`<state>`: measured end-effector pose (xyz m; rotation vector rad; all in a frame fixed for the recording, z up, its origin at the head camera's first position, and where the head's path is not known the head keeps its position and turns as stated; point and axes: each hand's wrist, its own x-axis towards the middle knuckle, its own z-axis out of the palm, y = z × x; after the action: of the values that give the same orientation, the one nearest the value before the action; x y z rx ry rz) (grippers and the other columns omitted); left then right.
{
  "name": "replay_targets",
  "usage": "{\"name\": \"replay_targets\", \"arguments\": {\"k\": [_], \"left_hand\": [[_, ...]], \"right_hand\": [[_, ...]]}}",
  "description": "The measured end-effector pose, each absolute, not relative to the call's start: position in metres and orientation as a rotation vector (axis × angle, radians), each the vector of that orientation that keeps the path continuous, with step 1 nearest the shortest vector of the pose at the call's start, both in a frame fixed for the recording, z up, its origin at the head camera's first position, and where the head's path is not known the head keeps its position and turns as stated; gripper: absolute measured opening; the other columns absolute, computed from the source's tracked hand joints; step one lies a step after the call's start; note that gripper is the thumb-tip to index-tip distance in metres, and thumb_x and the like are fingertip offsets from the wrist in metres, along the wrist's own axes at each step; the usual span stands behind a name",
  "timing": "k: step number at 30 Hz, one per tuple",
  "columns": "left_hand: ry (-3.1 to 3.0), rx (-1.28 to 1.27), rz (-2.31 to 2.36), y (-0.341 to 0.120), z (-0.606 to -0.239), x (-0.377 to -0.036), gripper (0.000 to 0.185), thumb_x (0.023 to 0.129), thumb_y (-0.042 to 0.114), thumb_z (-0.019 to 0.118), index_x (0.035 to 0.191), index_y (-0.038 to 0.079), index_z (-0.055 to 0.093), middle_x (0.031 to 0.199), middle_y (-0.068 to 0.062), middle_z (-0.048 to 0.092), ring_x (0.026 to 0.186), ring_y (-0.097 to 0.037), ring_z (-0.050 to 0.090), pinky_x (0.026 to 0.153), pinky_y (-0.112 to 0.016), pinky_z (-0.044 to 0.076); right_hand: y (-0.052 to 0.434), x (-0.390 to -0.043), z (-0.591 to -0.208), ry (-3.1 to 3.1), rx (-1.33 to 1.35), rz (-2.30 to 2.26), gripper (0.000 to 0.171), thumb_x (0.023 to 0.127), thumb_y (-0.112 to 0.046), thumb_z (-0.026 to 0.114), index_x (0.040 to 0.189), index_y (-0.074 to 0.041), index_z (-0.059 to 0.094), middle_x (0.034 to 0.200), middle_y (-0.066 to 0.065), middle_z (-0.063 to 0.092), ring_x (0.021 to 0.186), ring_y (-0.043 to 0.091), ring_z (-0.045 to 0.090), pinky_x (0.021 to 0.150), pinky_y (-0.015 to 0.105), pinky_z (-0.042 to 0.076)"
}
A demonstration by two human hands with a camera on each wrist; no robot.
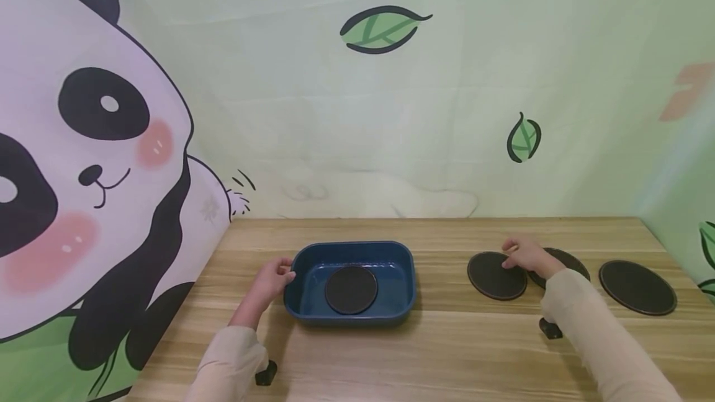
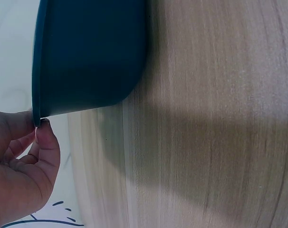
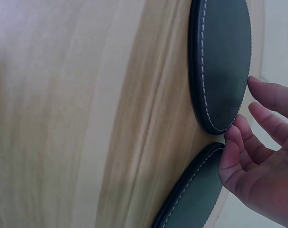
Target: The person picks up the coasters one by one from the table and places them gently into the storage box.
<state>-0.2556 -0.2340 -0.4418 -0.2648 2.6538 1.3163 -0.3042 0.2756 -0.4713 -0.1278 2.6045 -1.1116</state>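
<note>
A dark blue tray (image 1: 403,278) stands mid-table with one black round coaster (image 1: 351,290) lying flat inside it. My left hand (image 1: 287,275) is at the tray's left end. In the left wrist view that left hand (image 2: 38,127) pinches the rim of the tray (image 2: 87,57) between thumb and finger. To the right, my right hand (image 1: 511,259) rests over two black stitched coasters, one (image 1: 491,278) on its left and one (image 1: 566,260) partly hidden beneath it. In the right wrist view its loosely curved fingers (image 3: 239,137) touch the edge of one coaster (image 3: 220,61), with the second coaster (image 3: 194,199) just below.
A third black coaster (image 1: 637,286) lies alone at the far right of the wooden table (image 1: 447,352). Printed backdrop walls close the table in at the left, back and right. Small black wrist mounts (image 1: 550,328) hang under both sleeves.
</note>
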Motion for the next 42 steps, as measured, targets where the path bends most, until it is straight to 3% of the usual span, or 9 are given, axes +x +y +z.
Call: {"name": "replay_targets", "arguments": {"k": [4,17,24,32,35,42], "left_hand": [[2.645,-0.266,1.329,-0.234,-0.442,-0.255,0.034,0.088,0.003,0.05,0.12,-0.005,0.044,0.105,-0.026,0.051,0.087,-0.029,0.055,0.071,-0.036,0.051],[2.649,-0.254,1.352,-0.234,-0.444,-0.255,0.033,0.087,0.001,0.05,0.119,-0.006,0.045,0.102,-0.025,0.052,0.083,-0.026,0.055,0.068,-0.034,0.052],[2.654,-0.255,1.344,-0.234,-0.443,-0.255,0.033,0.087,0.001,0.051,0.119,-0.006,0.045,0.103,-0.025,0.052,0.083,-0.026,0.055,0.068,-0.034,0.051],[2.654,-0.242,1.35,-0.234,-0.443,-0.255,0.033,0.087,0.001,0.05,0.119,-0.006,0.045,0.104,-0.026,0.053,0.086,-0.028,0.056,0.069,-0.035,0.051],[2.647,-0.236,1.36,-0.234,-0.442,-0.254,0.033,0.087,0.001,0.05,0.119,-0.006,0.044,0.103,-0.026,0.052,0.086,-0.03,0.056,0.069,-0.036,0.051],[2.652,-0.236,1.367,-0.234,-0.442,-0.254,0.033,0.087,0.0,0.05,0.118,-0.007,0.045,0.102,-0.026,0.052,0.086,-0.03,0.056,0.069,-0.036,0.051]], "right_hand": [[0.273,-0.302,-0.47,2.634,-0.177,-1.04,0.044,0.073,-0.004,0.064,0.11,0.013,0.045,0.113,0.033,0.044,0.095,0.038,0.049,0.072,0.039,0.044],[0.266,-0.3,-0.466,2.631,-0.186,-0.897,0.042,0.073,-0.004,0.062,0.11,0.008,0.046,0.12,0.036,0.039,0.1,0.042,0.045,0.081,0.049,0.041],[0.262,-0.299,-0.463,2.608,-0.159,-0.882,0.045,0.074,-0.001,0.06,0.113,0.01,0.04,0.115,0.034,0.041,0.092,0.036,0.047,0.077,0.044,0.041],[0.262,-0.297,-0.46,2.58,-0.137,-0.958,0.052,0.075,0.001,0.058,0.117,0.011,0.03,0.093,0.022,0.046,0.082,0.03,0.044,0.072,0.039,0.039],[0.262,-0.298,-0.459,2.577,-0.122,-0.976,0.051,0.076,0.001,0.057,0.117,0.01,0.03,0.083,0.015,0.043,0.071,0.024,0.041,0.062,0.033,0.038],[0.26,-0.298,-0.458,2.536,-0.114,-1.043,0.044,0.075,0.002,0.056,0.115,0.007,0.037,0.092,0.019,0.046,0.06,0.016,0.04,0.051,0.023,0.033]]}}
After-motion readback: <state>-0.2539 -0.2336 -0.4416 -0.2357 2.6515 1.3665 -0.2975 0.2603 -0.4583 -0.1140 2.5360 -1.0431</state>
